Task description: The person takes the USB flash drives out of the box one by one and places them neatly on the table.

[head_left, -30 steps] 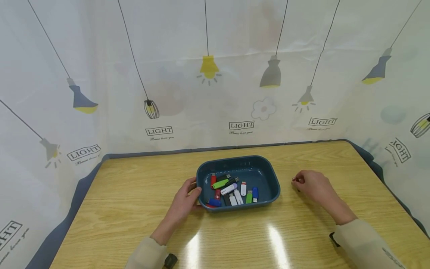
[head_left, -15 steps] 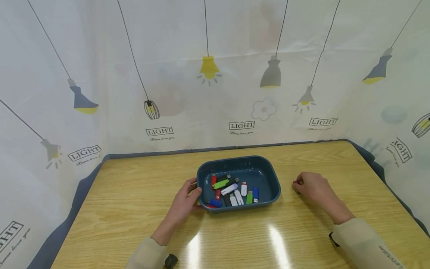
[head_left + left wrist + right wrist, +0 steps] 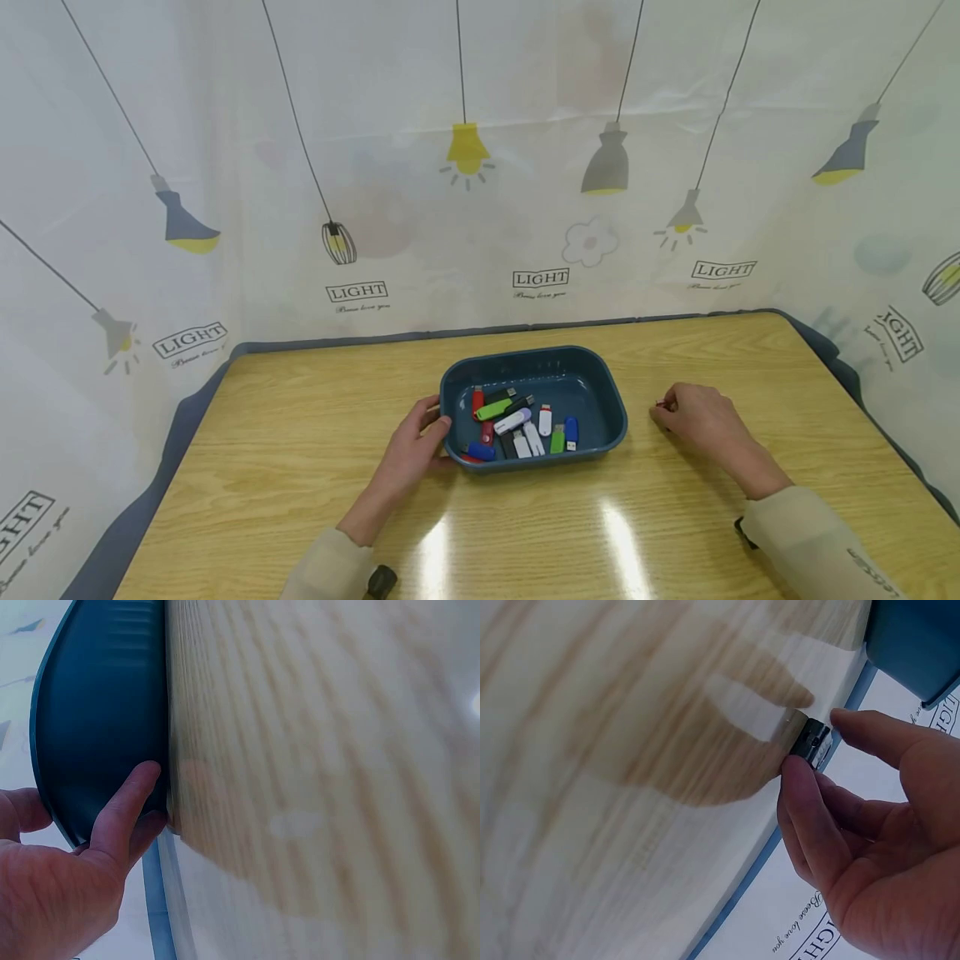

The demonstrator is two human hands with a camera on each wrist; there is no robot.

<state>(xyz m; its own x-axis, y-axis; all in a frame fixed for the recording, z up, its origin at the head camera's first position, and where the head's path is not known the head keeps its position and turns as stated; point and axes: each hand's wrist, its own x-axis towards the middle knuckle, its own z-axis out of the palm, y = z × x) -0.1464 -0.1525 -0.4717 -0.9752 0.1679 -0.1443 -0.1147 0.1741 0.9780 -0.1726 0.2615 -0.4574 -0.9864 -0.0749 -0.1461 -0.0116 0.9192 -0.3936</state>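
A dark blue tray (image 3: 592, 404) stands mid-table with several USB sticks (image 3: 512, 421) heaped towards its left side; they are red, green, white, black and blue. My left hand (image 3: 408, 446) holds the tray's left end. The left wrist view has its thumb at the rim and fingers against the outer wall. Right of the tray, my right hand (image 3: 701, 417) pinches a small dark USB stick (image 3: 811, 741) between thumb and fingertips, just at the tabletop. A red bit shows at those fingertips in the head view, but the hand hides most of the stick.
The glossy wooden table (image 3: 300, 408) carries bright reflections near its front. A white curtain (image 3: 420, 208) printed with lamps surrounds its back and sides. Between the tray and my right hand lies a narrow strip of tabletop.
The right hand's fingertips have turned slightly and less of the stick shows between them. My left hand and the tray stay put.
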